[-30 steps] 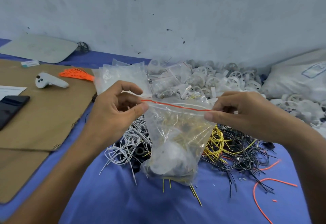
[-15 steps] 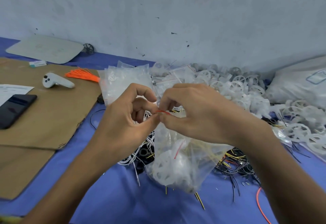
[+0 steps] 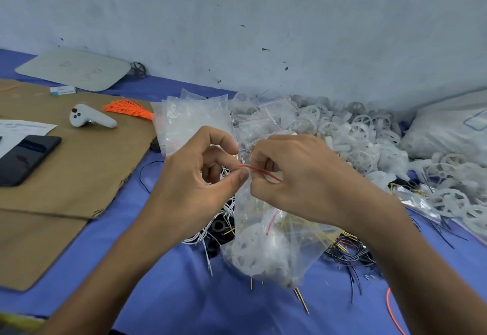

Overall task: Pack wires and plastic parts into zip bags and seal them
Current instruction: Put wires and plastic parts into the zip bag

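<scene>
Both hands: your left hand [image 3: 195,184] and right hand [image 3: 303,184] pinch the zip [image 3: 259,170] thumb to finger, side by side, so you press the seal closed.
Bag [image 3: 274,245]: hangs filled from your pinch, over the wires [image 3: 196,239]; its weight likely pulls the mouth flat.
Next: likely slide along the zip.

Left forearm [image 3: 110,268] and right forearm [image 3: 421,255], bare, converging from the lower corners; left hand [image 3: 200,184], thumb and curled forefinger pinching the top edge of the zip bag [image 3: 271,250]; right hand [image 3: 303,184], knuckles up, close beside it, pinching the same edge.
</scene>
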`<state>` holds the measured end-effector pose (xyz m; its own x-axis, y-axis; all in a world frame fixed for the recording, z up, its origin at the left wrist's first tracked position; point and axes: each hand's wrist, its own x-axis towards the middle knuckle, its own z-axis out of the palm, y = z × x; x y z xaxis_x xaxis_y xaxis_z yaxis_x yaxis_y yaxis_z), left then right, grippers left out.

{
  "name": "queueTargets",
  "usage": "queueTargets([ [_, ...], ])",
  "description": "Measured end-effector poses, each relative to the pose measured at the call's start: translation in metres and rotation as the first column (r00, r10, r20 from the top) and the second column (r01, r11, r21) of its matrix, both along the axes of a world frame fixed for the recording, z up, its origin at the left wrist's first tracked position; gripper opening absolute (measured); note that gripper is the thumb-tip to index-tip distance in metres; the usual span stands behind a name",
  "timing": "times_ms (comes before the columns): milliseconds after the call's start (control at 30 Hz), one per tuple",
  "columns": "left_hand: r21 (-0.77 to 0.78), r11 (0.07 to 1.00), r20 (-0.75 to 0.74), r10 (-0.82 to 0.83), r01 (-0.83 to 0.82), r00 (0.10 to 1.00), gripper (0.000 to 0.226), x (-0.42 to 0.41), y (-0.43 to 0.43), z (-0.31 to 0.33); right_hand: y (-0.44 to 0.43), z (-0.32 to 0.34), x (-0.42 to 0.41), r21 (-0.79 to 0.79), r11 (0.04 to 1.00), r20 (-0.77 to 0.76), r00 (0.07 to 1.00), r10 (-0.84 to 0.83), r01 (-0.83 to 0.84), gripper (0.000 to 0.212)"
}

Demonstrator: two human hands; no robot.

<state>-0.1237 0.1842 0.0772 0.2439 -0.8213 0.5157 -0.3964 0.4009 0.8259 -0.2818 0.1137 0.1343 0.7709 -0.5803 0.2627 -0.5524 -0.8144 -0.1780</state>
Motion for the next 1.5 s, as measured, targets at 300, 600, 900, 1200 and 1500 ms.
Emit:
queueTargets([
  [300,-0.010,1.000,-0.028,-0.003,0.002,1.000,0.028,0.001,-0.001,-0.003,-0.002,-0.007,-0.003,-0.039,0.999,0.033,0.999,0.010,-0.009,0.015],
  [600,-0.015,1.000,-0.030,0.011,-0.011,0.999,0.032,0.006,-0.002,-0.009,-0.003,-0.009,-0.007,-0.018,1.000,0.043,0.999,0.008,-0.007,0.011],
  [900,-0.015,1.000,-0.026,0.013,-0.013,1.000,0.029,0.010,-0.003,-0.012,-0.006,-0.009,-0.011,-0.015,1.000,0.035,0.999,-0.002,0.003,0.010],
  [1200,-0.023,1.000,0.002,0.001,-0.001,1.000,0.034,0.013,-0.003,-0.014,-0.007,-0.013,-0.016,-0.041,0.999,0.034,0.999,0.009,-0.008,0.010],
  [1500,-0.026,0.999,0.036,0.040,-0.039,0.999,0.025,0.017,-0.001,-0.016,-0.012,-0.018,-0.028,-0.052,0.998,0.022,1.000,-0.019,0.021,0.014],
])
